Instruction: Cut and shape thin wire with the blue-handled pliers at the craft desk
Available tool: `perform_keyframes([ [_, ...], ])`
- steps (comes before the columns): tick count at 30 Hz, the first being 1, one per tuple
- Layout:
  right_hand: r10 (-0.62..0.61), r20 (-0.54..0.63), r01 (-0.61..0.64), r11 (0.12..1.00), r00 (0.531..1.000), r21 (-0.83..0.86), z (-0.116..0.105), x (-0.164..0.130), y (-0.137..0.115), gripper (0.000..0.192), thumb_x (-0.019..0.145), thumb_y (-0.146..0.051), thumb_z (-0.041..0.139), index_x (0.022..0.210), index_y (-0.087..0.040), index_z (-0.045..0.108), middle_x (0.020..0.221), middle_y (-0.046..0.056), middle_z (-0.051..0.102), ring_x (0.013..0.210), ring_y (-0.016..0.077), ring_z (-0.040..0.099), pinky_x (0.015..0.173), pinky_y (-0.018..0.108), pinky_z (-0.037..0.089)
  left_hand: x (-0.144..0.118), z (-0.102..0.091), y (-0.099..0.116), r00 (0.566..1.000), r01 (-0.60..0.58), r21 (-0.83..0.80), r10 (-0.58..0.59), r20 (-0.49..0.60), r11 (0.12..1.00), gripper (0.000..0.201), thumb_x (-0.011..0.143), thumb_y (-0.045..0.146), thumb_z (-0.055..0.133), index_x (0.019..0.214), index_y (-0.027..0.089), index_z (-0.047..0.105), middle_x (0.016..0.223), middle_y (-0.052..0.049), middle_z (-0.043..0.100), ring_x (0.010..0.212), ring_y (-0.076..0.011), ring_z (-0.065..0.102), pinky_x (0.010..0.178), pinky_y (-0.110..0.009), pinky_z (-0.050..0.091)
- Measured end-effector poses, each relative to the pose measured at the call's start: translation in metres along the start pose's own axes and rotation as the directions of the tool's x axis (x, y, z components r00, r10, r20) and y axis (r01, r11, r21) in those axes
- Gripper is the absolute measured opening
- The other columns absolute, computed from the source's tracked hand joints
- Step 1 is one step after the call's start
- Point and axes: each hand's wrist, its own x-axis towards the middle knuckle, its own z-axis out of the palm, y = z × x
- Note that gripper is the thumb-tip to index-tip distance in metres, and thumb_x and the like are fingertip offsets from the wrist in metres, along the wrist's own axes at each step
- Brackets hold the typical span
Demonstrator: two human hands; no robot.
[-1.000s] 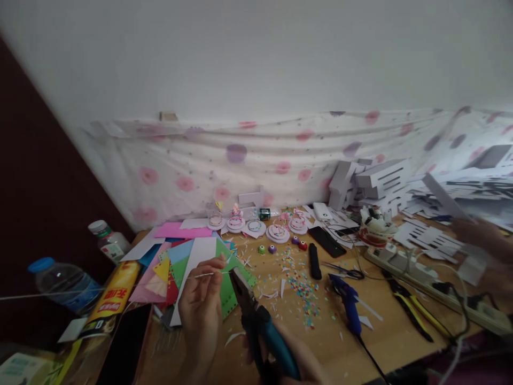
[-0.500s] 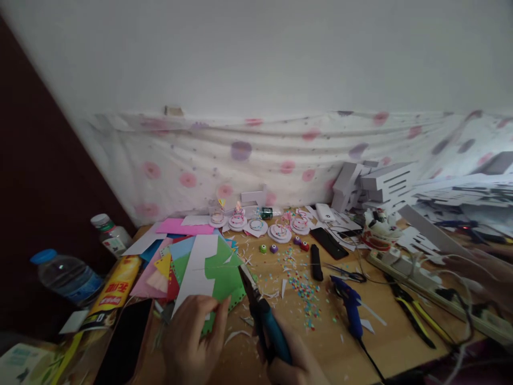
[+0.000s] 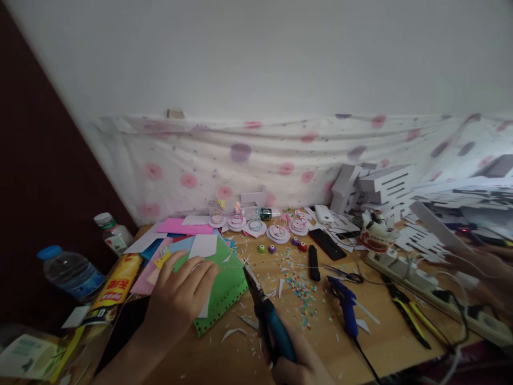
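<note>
My right hand (image 3: 298, 358) grips teal-handled pliers (image 3: 276, 329), jaws pointing up and left over the table. A thin pale wire (image 3: 230, 267) stretches sideways past the jaw tips; whether they clamp it is unclear. My left hand (image 3: 182, 289) is held palm down over the papers, fingers bent, fingertips meeting the wire's left part; its thumb is hidden. Under it lie a green punched sheet (image 3: 226, 289) and a white paper strip (image 3: 203, 246). White paper scraps (image 3: 234, 332) and colourful confetti (image 3: 302, 291) surround the pliers.
A blue glue gun (image 3: 348, 307), scissors (image 3: 344, 274) and yellow-black pliers (image 3: 409, 310) lie rightward, before a power strip (image 3: 433, 294). Decorated white discs (image 3: 278, 233) line the back. Bottles (image 3: 74, 272) stand left. Another person's hand (image 3: 481, 272) is at far right.
My left hand has moved up and left from a pinch near the front of the papers, to the wire over them. The pliers have shifted slightly right.
</note>
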Motion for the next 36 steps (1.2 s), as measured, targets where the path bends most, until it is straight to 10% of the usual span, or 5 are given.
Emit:
perform_keyframes([
  [13, 0.077, -0.035, -0.074, 0.993, 0.996, 0.096, -0.002, 0.006, 0.001, 0.051, 0.048, -0.009, 0.049, 0.095, -0.022, 0.063, 0.078, -0.002, 0.059, 0.076, 0.0173, 0.054, 0.065, 0.025, 0.041, 0.014, 0.03, -0.009, 0.972, -0.173, -0.206, 0.201, 0.121, 0.963, 0.029, 0.094, 0.003, 0.042, 0.084, 0.019, 0.065, 0.061, 0.001, 0.057, 0.055, -0.0165, 0.052, 0.057, -0.029, 0.044],
  [18, -0.045, -0.044, 0.042, 0.997, 0.998, -0.069, -0.009, 0.005, 0.018, 0.06, 0.059, -0.011, 0.052, 0.115, -0.021, 0.068, 0.097, 0.003, 0.068, 0.094, 0.0221, 0.062, 0.082, 0.031, 0.048, 0.016, 0.023, -0.007, 0.944, 0.117, -0.444, 0.04, 0.329, 0.888, 0.036, 0.083, -0.003, 0.036, 0.08, 0.02, 0.063, 0.06, 0.0, 0.061, 0.052, -0.0155, 0.055, 0.051, -0.026, 0.04],
  [21, -0.159, -0.067, 0.144, 0.972, 0.985, -0.187, -0.016, 0.006, 0.04, 0.059, 0.068, -0.013, 0.055, 0.125, -0.022, 0.067, 0.117, 0.006, 0.07, 0.114, 0.027, 0.061, 0.104, 0.039, 0.043, 0.02, 0.014, -0.007, 0.849, 0.452, -0.627, -0.089, 0.521, 0.635, 0.028, 0.088, 0.009, 0.04, 0.074, 0.021, 0.062, 0.06, 0.002, 0.059, 0.052, -0.0125, 0.058, 0.049, -0.021, 0.039],
  [26, -0.335, -0.077, 0.295, 0.9, 0.939, -0.32, -0.027, 0.008, 0.072, 0.07, 0.079, -0.014, 0.058, 0.148, -0.023, 0.049, 0.151, 0.009, 0.052, 0.144, 0.0315, 0.042, 0.122, 0.05, 0.025, 0.032, -0.007, -0.005, 0.455, 0.89, -0.454, -0.061, 0.888, 0.035, 0.027, 0.092, 0.042, 0.049, 0.076, 0.022, 0.058, 0.05, 0.01, 0.04, 0.03, -0.0075, 0.045, 0.032, -0.017, 0.027],
  [36, -0.598, 0.246, 0.56, 0.42, 0.762, -0.714, -0.063, 0.015, 0.047, 0.041, 0.076, -0.007, 0.054, 0.114, -0.014, 0.068, 0.138, 0.021, 0.063, 0.123, 0.0346, 0.063, 0.1, 0.047, 0.054, 0.033, -0.022, 0.014, 0.26, 0.845, 0.1, 0.568, 0.781, -0.525, 0.041, 0.067, 0.056, 0.079, 0.07, 0.019, 0.06, 0.033, 0.014, 0.032, 0.021, -0.0031, 0.023, 0.03, -0.015, 0.033],
])
